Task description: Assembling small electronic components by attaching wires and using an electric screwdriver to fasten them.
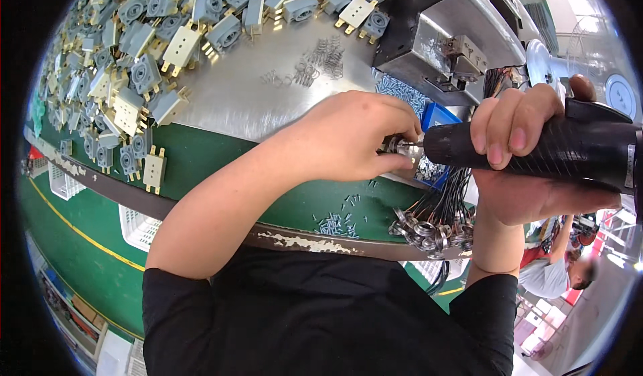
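My right hand is wrapped round a thick black electric screwdriver, held level with its nose pointing left. My left hand is closed, thumb and fingers pinching a small shiny metal part right at the screwdriver's tip. Fingers hide most of that part, so its full shape does not show. Just beyond the hands lies a heap of small bluish screws, beside a blue bin. Below the screwdriver hangs a bundle of black wires ending in round metal fittings.
Grey square switch-like units with brass tabs are piled over the far left. Loose springs lie on the metal sheet. Several screws are scattered on the green bench top near its edge. A metal fixture stands far right; another person is beyond.
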`<state>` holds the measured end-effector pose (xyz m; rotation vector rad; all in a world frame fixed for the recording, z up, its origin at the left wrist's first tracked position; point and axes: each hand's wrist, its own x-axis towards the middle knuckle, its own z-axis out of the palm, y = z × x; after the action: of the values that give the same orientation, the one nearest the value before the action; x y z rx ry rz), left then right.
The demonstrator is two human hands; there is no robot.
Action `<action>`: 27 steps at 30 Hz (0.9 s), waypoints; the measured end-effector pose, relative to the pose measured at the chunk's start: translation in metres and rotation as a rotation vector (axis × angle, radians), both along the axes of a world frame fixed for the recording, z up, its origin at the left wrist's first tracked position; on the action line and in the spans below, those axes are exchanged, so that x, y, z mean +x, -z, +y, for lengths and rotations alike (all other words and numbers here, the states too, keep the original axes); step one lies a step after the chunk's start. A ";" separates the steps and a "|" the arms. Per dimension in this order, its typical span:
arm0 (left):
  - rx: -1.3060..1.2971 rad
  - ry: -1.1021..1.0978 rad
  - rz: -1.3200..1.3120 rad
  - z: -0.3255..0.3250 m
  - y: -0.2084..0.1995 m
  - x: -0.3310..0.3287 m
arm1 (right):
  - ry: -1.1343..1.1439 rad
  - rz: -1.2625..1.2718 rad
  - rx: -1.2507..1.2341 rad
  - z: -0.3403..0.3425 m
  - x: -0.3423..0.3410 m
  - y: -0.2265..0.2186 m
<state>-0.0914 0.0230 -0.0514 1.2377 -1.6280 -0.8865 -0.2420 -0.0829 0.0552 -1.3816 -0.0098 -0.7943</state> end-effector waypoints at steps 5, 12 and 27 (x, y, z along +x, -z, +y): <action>-0.027 -0.021 -0.010 0.000 0.002 -0.001 | 0.025 0.026 -0.009 0.003 0.003 0.003; -0.017 -0.024 0.004 0.000 0.003 -0.003 | 0.024 0.149 -0.033 0.011 0.003 -0.009; -0.089 -0.067 -0.027 -0.001 0.011 -0.005 | -0.078 0.085 -0.026 0.010 0.002 0.007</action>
<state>-0.0968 0.0219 -0.0623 1.2401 -1.6195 -0.7514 -0.2402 -0.0726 0.0479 -1.4305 -0.0082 -0.6721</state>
